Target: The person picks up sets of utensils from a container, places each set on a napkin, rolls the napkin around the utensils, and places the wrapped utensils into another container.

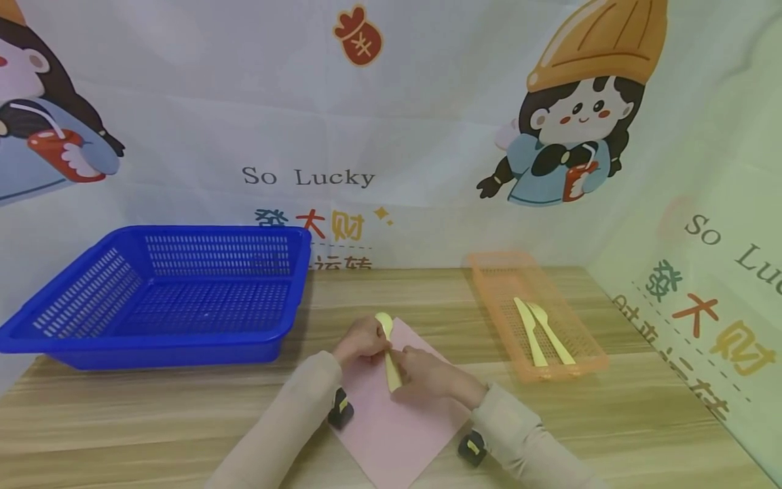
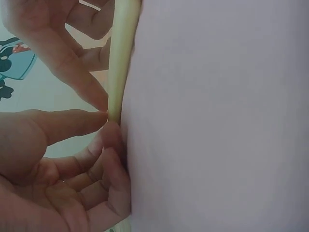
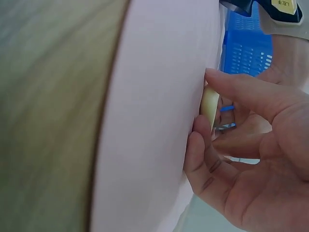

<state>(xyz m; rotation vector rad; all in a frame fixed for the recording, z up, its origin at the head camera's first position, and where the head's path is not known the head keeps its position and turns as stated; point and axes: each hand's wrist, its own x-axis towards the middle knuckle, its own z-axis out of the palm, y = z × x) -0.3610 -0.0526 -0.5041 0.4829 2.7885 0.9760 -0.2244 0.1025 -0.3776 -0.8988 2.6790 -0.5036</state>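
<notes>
A pale yellow spoon lies over a pink sheet, its bowl pointing away toward the sheet's far corner. My left hand pinches the spoon near its neck between thumb and fingertips. Lower on the handle is my right hand, its thumb and fingertips on either side of the spoon handle in the right wrist view. The left wrist view has both hands' fingertips meeting at the spoon, close over the sheet.
A big blue basket stands at the back left of the wooden table. Toward the back right, an orange basket holds a pale yellow knife and fork. Printed cloth hangs behind.
</notes>
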